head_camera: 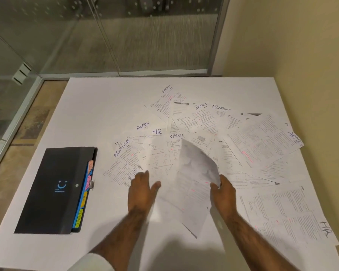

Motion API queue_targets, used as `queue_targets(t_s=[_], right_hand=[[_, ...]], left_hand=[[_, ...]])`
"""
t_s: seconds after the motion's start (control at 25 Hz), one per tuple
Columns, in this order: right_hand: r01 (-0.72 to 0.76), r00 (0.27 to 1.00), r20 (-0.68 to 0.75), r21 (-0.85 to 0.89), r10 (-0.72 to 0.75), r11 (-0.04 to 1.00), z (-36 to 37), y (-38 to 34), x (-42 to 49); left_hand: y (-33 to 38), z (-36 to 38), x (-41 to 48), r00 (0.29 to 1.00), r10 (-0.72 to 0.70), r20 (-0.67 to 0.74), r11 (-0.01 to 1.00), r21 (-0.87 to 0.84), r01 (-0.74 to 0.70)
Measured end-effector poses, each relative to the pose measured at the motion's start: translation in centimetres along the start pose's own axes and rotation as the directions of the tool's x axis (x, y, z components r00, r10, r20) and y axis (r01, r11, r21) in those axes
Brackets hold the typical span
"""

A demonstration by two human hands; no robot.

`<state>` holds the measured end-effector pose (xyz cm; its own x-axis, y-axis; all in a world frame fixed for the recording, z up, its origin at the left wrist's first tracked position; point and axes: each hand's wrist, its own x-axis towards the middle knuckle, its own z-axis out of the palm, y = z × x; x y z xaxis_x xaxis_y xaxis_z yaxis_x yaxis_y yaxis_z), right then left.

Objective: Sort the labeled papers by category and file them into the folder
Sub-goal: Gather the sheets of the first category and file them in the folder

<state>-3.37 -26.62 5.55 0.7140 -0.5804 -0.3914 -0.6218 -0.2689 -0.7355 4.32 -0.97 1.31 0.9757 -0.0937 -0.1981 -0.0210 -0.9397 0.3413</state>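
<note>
Far left of worktop [106, 98]: black folder [53, 190] lay flat, coloured tabs along its right edge. Centre: left hand [141, 190] rested flat, fingers straight, on fanned, hand-labeled papers [262, 145]. Beside it, right hand [222, 192] pinched one curled sheet [196, 163], raised.

We find the folder [53, 190] lying on the table [106, 98]. Right of the folder the papers [202, 118] overlap in a fan. Our left hand [142, 189] rests on them nearest the folder; farther right, our right hand [223, 192] holds a sheet [198, 167] above them
</note>
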Motion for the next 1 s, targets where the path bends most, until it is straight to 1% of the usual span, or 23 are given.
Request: queue_targets(t_s=[0.08, 0.2, 0.28, 0.36, 0.6, 0.68, 0.76, 0.8, 0.84, 0.88, 0.96, 1.0], right_hand=[[-0.063, 0.996, -0.062, 0.067, 0.067, 0.996, -1.9, 0.1, 0.8], [-0.095, 0.991, -0.085, 0.101, 0.103, 0.990, -3.9, 0.4, 1.3], [-0.096, 0.991, -0.083, 0.121, 0.106, 0.988, -4.5, 0.5, 1.2], [-0.098, 0.992, -0.066, 0.131, 0.107, 0.987, -4.6, 0.7, 1.0], [-0.101, 0.993, -0.039, 0.145, 0.108, 0.984, -4.8, 1.1, 0.6], [-0.104, 0.993, -0.034, 0.154, 0.110, 0.983, -4.8, 1.0, 0.5], [-0.103, 0.993, -0.035, 0.163, 0.110, 0.981, -5.0, 1.0, 0.4], [-0.098, 0.994, -0.038, 0.172, 0.107, 0.980, -5.0, 1.0, 0.4], [-0.092, 0.994, -0.044, 0.184, 0.102, 0.979, -5.2, 0.9, 0.4], [-0.085, 0.994, -0.051, 0.200, 0.097, 0.976, -5.4, 0.8, 0.4], [-0.073, 0.995, -0.052, 0.251, 0.088, 0.965, -5.8, 0.5, 0.6], [-0.069, 0.996, -0.035, 0.287, 0.082, 0.955, -6.0, 0.2, 0.8]], left_hand=[[1.7, -1.0, 2.0, 0.988, -0.151, 0.011, 0.985, -0.082, 0.151], [4.0, -1.4, 4.0, 0.958, -0.283, 0.040, 0.951, -0.121, 0.286], [4.8, -1.3, 4.8, 0.926, -0.370, 0.069, 0.920, -0.110, 0.376], [5.0, -1.3, 5.3, 0.906, -0.413, 0.098, 0.907, -0.047, 0.419], [4.3, -1.2, 5.7, 0.905, -0.413, 0.099, 0.906, -0.052, 0.420], [4.3, -1.4, 5.8, 0.903, -0.420, 0.086, 0.905, -0.028, 0.424], [4.5, -1.6, 5.9, 0.928, -0.370, 0.040, 0.929, 0.019, 0.370], [4.7, -1.8, 5.7, 0.943, -0.333, 0.020, 0.943, 0.014, 0.333], [4.9, -2.0, 5.5, 0.951, -0.309, 0.000, 0.951, -0.024, 0.309], [5.0, -2.2, 5.3, 0.953, -0.304, -0.014, 0.948, -0.102, 0.301], [5.2, -2.7, 4.8, 0.951, -0.307, -0.026, 0.914, -0.287, 0.287], [5.2, -3.4, 4.6, 0.960, -0.278, -0.043, 0.901, -0.357, 0.245]])
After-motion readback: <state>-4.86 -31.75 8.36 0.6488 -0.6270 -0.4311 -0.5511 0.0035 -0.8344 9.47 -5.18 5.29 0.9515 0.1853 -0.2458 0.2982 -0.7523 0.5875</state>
